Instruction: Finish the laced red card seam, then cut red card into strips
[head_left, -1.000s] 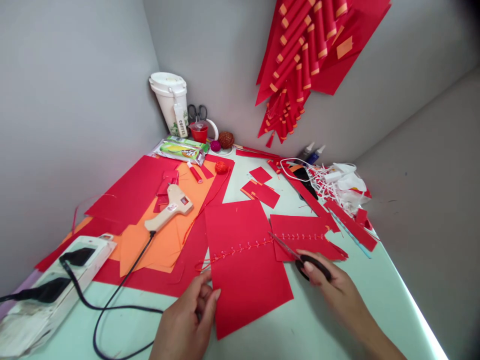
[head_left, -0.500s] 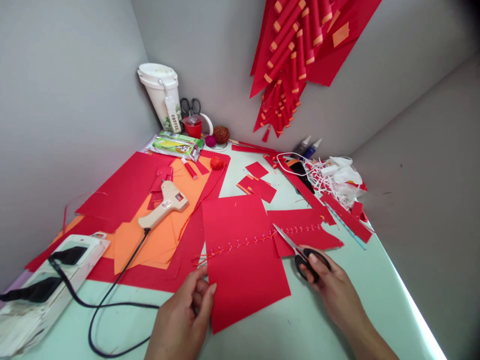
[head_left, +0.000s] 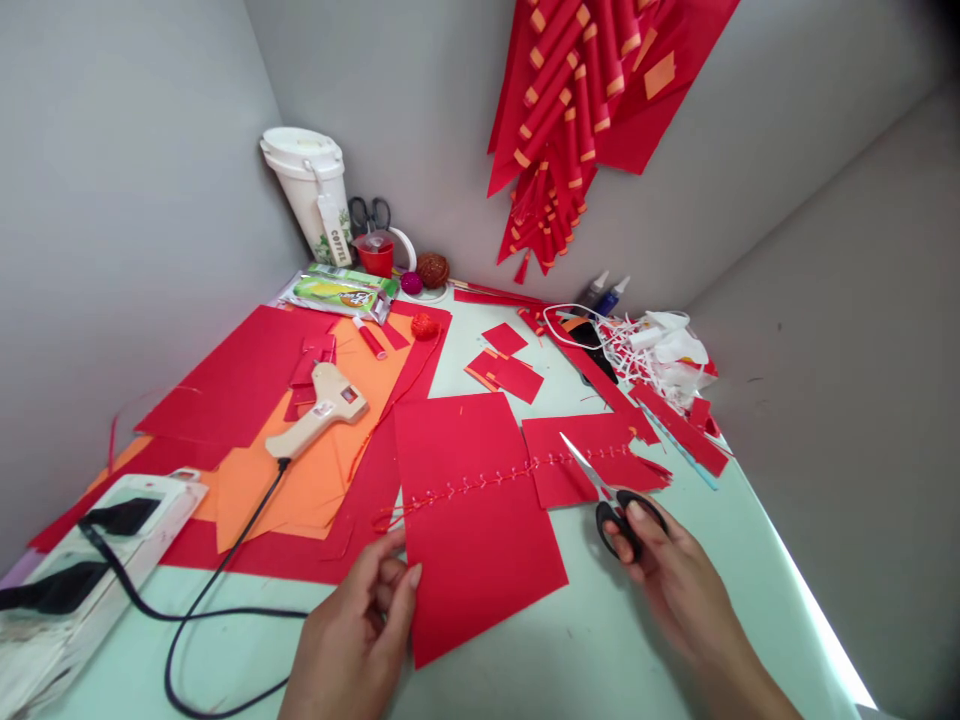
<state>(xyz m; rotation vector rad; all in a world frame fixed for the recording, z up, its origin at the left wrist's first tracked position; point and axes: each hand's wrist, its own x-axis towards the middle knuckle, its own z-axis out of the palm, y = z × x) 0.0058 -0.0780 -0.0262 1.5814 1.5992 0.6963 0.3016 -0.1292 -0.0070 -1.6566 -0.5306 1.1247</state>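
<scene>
My right hand (head_left: 675,570) holds black-handled scissors (head_left: 592,475) by the finger loops, blades closed or nearly so. Their tip lies over the smaller red paper (head_left: 551,490). A red cord (head_left: 469,482) with evenly spaced knots runs across that piece and the larger red sheet (head_left: 480,560), its looped end past the left edge. At this left edge my left hand (head_left: 360,620) is closed, thumb against the sheet and fingers curled at its side.
A glue gun (head_left: 319,405) lies on orange and red papers at left, its cable looping beside a power strip (head_left: 161,510). A white coffee cup (head_left: 311,190) stands in the back corner. Paper scraps (head_left: 517,375) lie ahead. Red paper firecrackers (head_left: 562,95) hang on the wall.
The scissors have moved a little to the right, off the cord's middle and over the smaller red paper. My left hand stays at the sheet's edge. The whole view has shifted slightly.
</scene>
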